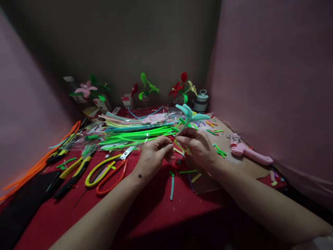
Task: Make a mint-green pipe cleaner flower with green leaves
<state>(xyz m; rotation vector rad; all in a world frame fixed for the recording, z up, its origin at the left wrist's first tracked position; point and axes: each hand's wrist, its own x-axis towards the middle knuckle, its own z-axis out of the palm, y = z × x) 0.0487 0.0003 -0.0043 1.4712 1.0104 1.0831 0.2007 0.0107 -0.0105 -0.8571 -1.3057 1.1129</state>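
Note:
A light blue pipe-cleaner flower [191, 116] with several long petals tilts up over the middle of the table. My right hand [195, 144] pinches its stem just below the petals. Close by on the left, my left hand [156, 154] has thumb and fingertips pressed together around the thin lower end of the stem, near the right fingertips. The exact contact there is small and dark. Beneath the hands, a short light blue piece [172, 187] lies on the red cloth [145, 215].
Behind my left hand lie bagged pipe cleaners [137, 133]. Scissors [111, 170] and pliers [78, 166] are at left. A pink glue gun [249, 152] and cardboard [234, 166] are at right. Finished flowers [85, 89] and a grey jar [201, 101] stand behind.

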